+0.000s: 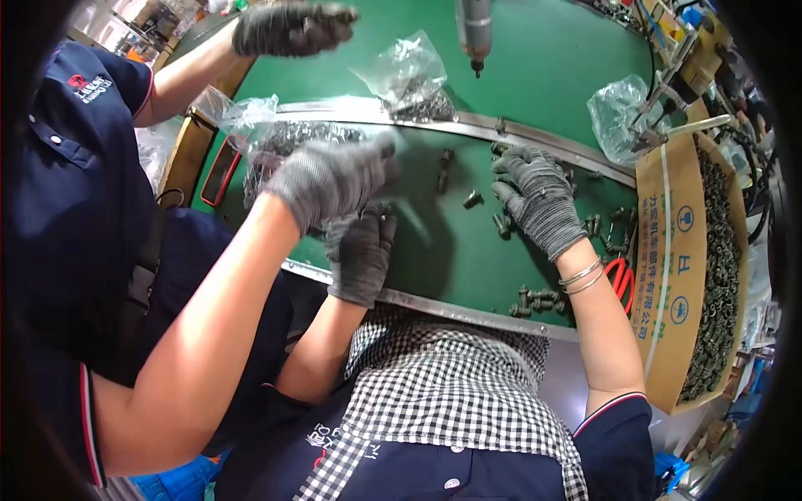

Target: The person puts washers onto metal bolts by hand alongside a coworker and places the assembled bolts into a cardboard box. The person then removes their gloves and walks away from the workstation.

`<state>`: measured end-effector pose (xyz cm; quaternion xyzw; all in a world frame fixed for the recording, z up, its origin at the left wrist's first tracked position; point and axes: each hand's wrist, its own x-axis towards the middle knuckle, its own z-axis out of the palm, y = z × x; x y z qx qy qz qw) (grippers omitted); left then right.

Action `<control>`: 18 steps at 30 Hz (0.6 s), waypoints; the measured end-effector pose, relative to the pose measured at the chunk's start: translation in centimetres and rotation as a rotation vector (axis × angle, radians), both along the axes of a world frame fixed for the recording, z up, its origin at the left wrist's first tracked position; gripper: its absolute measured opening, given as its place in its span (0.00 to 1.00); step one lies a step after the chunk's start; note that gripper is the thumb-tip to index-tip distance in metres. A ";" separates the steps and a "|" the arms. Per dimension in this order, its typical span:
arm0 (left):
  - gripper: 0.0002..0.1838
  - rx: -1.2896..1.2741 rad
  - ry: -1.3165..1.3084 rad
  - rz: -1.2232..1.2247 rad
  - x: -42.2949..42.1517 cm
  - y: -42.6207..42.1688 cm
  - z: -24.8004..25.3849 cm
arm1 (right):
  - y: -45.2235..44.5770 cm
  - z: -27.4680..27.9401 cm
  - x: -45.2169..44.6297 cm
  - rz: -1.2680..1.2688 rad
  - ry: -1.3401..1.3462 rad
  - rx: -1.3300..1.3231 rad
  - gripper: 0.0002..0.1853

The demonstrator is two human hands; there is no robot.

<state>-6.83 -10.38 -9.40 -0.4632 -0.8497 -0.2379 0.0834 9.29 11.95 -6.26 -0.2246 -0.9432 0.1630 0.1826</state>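
Observation:
My left hand (361,255), in a grey knitted glove, is above the near edge of the green table (418,259). Its fingers point up and look apart, partly behind a co-worker's gloved hand (330,179); I make out nothing held. My right hand (539,200), gloved too, is over the table's right part, fingers spread and nothing gripped in view. Beside its fingertips lie metal bolts (501,224), and one more bolt (473,199) is to their left. Two bolts (444,171) lie end to end between my hands. Several others (536,299) are grouped near the front edge.
A co-worker's other gloved hand (296,29) is raised at upper left. A power screwdriver (474,37) hangs at top centre. Bags of parts (418,96) rest beyond and along the metal rail (568,150). At right stand a carton (668,275) full of parts and a red-handled tool (620,280).

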 end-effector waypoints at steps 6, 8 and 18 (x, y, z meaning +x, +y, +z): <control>0.16 0.090 -0.137 -0.067 2.3 1.0 1.0 | 3.5 -0.1 -6.6 -0.046 0.130 0.030 0.24; 0.14 0.084 -0.218 -0.045 4.4 0.8 2.8 | 3.5 3.0 -9.4 -0.075 -0.146 -0.186 0.33; 0.16 0.162 -0.290 -0.285 6.1 0.1 1.6 | 4.2 0.7 -15.7 -0.260 -0.209 -0.284 0.41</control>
